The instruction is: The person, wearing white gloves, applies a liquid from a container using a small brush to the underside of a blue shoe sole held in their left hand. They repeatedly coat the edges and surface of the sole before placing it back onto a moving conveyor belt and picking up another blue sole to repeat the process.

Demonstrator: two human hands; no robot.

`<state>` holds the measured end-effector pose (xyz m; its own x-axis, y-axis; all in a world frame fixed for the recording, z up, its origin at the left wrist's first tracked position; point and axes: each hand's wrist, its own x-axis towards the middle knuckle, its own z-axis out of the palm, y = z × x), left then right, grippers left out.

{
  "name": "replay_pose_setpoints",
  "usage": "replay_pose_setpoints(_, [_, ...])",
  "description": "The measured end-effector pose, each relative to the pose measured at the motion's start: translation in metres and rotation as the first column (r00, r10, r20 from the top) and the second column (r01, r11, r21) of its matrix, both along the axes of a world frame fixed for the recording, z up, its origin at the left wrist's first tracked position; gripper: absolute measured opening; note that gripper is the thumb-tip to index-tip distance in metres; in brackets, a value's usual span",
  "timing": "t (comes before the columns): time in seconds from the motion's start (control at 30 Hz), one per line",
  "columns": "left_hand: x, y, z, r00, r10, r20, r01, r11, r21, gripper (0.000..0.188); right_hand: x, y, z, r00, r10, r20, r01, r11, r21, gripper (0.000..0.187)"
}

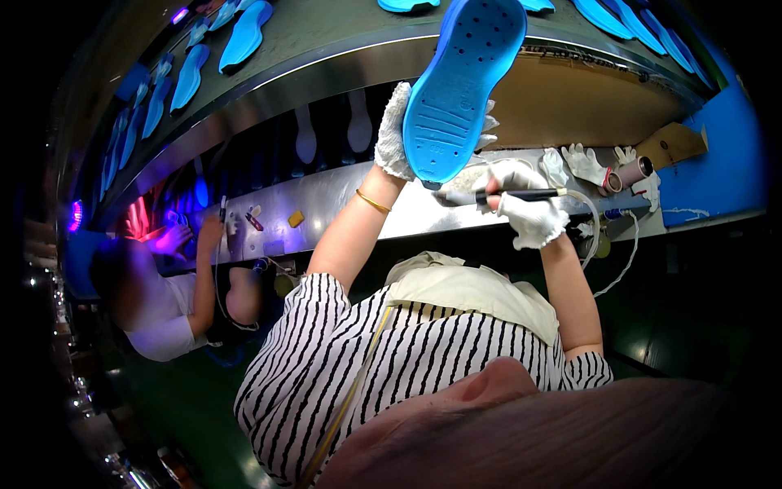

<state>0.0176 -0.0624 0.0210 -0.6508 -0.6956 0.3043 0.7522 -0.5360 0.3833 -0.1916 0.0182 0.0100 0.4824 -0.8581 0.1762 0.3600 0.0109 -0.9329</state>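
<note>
Upright before me stands a bright blue shoe sole (pixel 456 98), a row of holes near its upper end and ridges lower down. My left hand (pixel 394 134), in a white knit glove, is closed round its sides, with fingertips showing at the right edge. In my right hand (pixel 529 218), whose glove leaves some fingertips bare, lies a black-handled brush (pixel 533 196). A white hose (pixel 592 216) runs from its rear end. The brush's dark tip points left, close to the sole's lower end; whether they touch I cannot tell.
Several blue soles (pixel 246 34) lie on the conveyor belt (pixel 326 28) beyond the metal bench (pixel 326 213). White gloves (pixel 585 163), a brown cylinder (pixel 634 171) and cardboard (pixel 672 145) sit at right. A yellow block (pixel 296 218) rests left, near a co-worker (pixel 167 301) holding a similar tool.
</note>
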Motion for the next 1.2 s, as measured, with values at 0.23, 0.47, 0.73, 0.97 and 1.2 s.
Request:
replay_pose_setpoints(0.23, [-0.008, -0.006, 0.003, 0.933, 0.064, 0.353, -0.088, 0.995, 0.051, 0.077, 0.016, -0.009, 0.013, 0.929, -0.317, -0.192, 0.149, 0.793, -0.591, 0.018])
replay_pose_setpoints(0.47, [-0.013, -0.01, -0.003, 0.737, 0.055, 0.673, -0.163, 0.982, 0.098, 0.044, -0.002, -0.025, 0.02, 0.915, 0.003, -0.404, -0.131, 0.948, -0.291, 0.013])
replay_pose_setpoints(0.73, [-0.016, -0.009, -0.001, 0.615, -0.033, 0.788, -0.035, 0.997, 0.068, 0.041, -0.019, -0.025, 0.018, 0.84, -0.122, -0.528, -0.112, 0.915, -0.388, 0.011])
replay_pose_setpoints(0.97, [-0.014, 0.013, 0.012, 0.728, -0.176, 0.662, 0.025, 0.973, 0.231, 0.045, -0.024, -0.016, 0.037, 0.936, 0.048, -0.348, -0.081, 0.993, -0.08, 0.009])
replay_pose_setpoints(1.2, [-0.029, 0.014, -0.004, 0.826, -0.292, 0.482, 0.201, 0.952, 0.233, 0.064, -0.08, -0.062, -0.007, 0.917, -0.397, -0.037, 0.365, 0.874, -0.322, 0.012])
